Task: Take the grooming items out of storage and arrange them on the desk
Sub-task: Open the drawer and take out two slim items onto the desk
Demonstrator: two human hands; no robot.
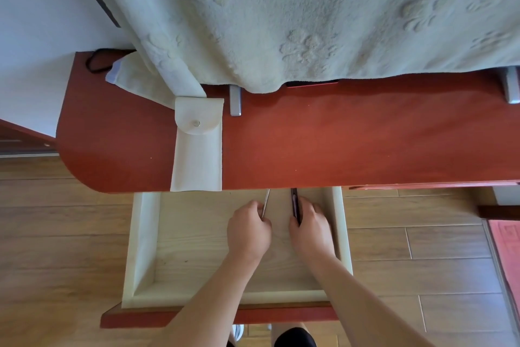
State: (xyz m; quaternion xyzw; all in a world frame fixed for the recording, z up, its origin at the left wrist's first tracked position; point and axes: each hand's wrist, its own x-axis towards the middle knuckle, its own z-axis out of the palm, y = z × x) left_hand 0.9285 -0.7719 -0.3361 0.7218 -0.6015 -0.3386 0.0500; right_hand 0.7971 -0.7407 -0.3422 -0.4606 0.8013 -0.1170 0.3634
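Both my hands are inside the open pale wooden drawer (342, 234) under the red desk (337, 144). My left hand (249, 230) pinches a thin silver metal tool (266, 201) that points toward the desk edge. My right hand (311, 230) grips a dark slim grooming tool (294, 201), whose far end reaches under the desk edge. A cream fabric pouch (197, 155) with a snap flap lies on the desk's left part, its lower end at the front edge.
A fluffy pale blanket (309, 14) hangs over the back of the desk. Beneath its edge are grey metal feet (235, 100), a red-edged device (312, 83) and a black cord (97, 61). Wood floor surrounds the desk, with a red mat (506, 256) at right.
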